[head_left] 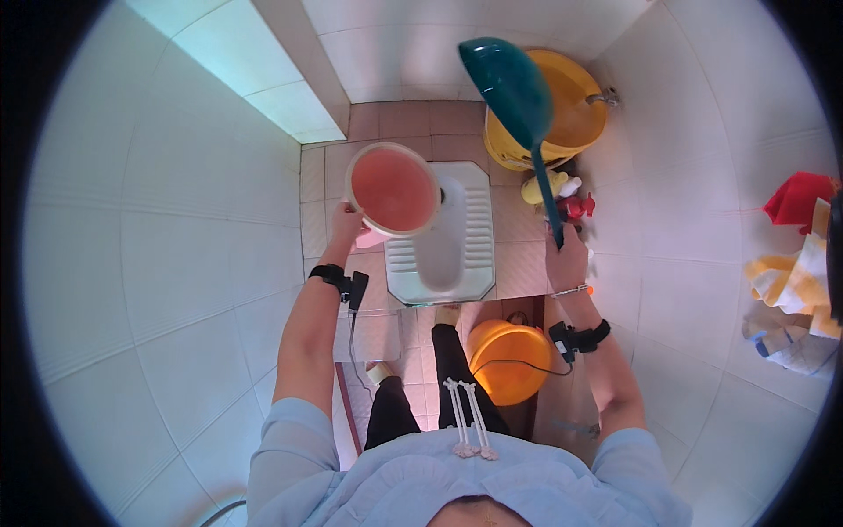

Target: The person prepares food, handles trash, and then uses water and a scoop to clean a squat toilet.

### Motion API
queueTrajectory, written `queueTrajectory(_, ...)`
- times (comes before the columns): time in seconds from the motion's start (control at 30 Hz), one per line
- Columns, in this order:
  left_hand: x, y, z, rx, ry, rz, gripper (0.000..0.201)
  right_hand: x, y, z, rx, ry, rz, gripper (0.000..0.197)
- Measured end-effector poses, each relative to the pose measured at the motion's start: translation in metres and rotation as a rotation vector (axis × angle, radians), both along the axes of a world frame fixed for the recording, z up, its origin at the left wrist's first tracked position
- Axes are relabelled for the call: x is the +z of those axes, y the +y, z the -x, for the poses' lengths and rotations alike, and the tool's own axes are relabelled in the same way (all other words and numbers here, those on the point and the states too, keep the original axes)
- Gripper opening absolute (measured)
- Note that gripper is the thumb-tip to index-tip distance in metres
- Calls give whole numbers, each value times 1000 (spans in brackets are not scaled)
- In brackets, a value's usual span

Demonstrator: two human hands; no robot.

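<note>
My left hand point(346, 221) grips the rim of a pink bucket point(393, 190) at its near left side. The bucket has a pale rim and a pink inside, and it overlaps the left edge of the squat toilet point(479, 237). In my right hand point(566, 257) is the handle of a large dark green water ladle point(514, 88), its fingers wrapped round the end. The ladle's bowl points away from me and partly covers a yellow bucket point(502, 147) in the far right corner.
A metal tap point(604, 97) juts from the right wall over the yellow bucket. Beside it stand a yellow bottle point(543, 188) and a red bottle point(577, 206). An orange basin point(509, 362) sits by my feet. Red, yellow-and-white and pale cloths point(790, 272) hang at the right wall.
</note>
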State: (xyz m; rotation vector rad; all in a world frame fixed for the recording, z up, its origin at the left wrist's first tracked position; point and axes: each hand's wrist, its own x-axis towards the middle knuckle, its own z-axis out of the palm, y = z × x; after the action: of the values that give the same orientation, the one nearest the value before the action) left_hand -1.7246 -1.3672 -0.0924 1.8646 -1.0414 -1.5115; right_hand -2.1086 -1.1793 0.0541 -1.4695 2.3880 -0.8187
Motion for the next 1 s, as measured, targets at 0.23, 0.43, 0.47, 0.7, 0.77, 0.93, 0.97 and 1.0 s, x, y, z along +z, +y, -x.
queueTrajectory(0.23,19,8,-23,-52,21,-112,20,7,22,39,-119,-88,-78,18)
queueTrajectory(0.43,28,26,-39,-52,-55,-143,16,1,20,41,-91,-126,-63,23)
queueTrajectory(0.47,26,29,-42,-32,-94,-151,13,1,19,37,-93,-132,-65,23)
queueTrajectory(0.7,12,46,-30,-15,-80,-162,14,7,11,26,-112,-211,-50,20)
queueTrajectory(0.77,8,45,-22,-64,-130,-143,19,8,11,25,-108,-202,-48,19)
queueTrajectory(0.93,-11,36,10,-73,-147,-127,17,1,14,31,-108,-174,-22,15)
queueTrajectory(0.97,-17,33,16,-93,-181,-119,17,2,14,31,-111,-171,-23,15)
queueTrajectory(1.0,-22,31,23,-114,-213,-112,18,2,14,31,-119,-200,-30,15)
